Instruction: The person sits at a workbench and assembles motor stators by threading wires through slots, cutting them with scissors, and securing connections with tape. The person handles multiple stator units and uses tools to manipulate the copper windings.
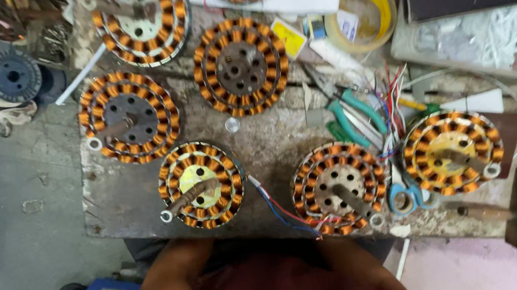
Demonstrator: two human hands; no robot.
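While both forearms rest at the near edge of the worn tabletop [120, 205], each hand is hidden, so its grip cannot be told. Nearest lie two copper-wound stators, one near left [200, 185], one near centre [340, 187] with red and blue wires [281, 210].

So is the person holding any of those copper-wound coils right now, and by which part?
It cannot be told. Both forearms reach under the near edge of the workbench, so the hands are hidden. The nearest wound stator lies untouched on top.
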